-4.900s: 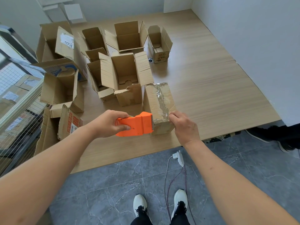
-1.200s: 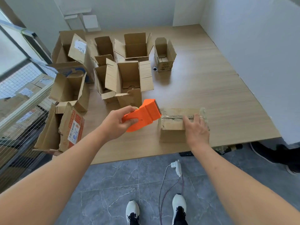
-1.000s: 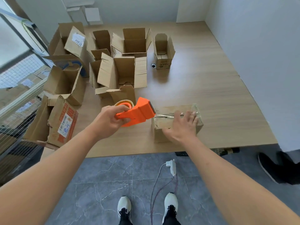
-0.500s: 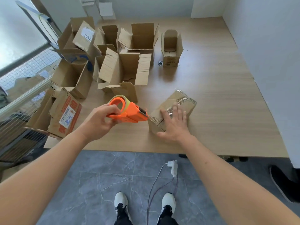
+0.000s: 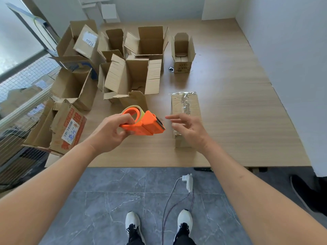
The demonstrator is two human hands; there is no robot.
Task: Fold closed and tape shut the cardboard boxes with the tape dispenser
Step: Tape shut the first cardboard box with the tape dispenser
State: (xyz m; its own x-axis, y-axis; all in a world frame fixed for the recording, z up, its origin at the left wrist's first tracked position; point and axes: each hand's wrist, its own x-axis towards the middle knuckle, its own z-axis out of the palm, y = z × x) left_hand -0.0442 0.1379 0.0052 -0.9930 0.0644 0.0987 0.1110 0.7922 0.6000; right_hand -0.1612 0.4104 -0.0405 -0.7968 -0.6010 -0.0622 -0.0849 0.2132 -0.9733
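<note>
A closed cardboard box (image 5: 185, 106) with tape along its top seam lies lengthwise on the wooden table (image 5: 238, 112), near the front edge. My left hand (image 5: 111, 133) grips the orange tape dispenser (image 5: 143, 123) just left of that box, above the table, its blade end pointing right. My right hand (image 5: 189, 129) hovers over the near end of the closed box with fingers loosely spread and holds nothing. Whether it touches the box I cannot tell.
Several open cardboard boxes crowd the table's left and back, the nearest one (image 5: 132, 80) behind the dispenser and a small upright one (image 5: 183, 53) further back. A wire fence (image 5: 21, 96) runs along the left. A power adapter and cable (image 5: 187, 181) lie on the tiled floor.
The closed box has turned from a slant to lie lengthwise. My right hand lifted from pressing on it. The dispenser moved back from the box and tilted up.
</note>
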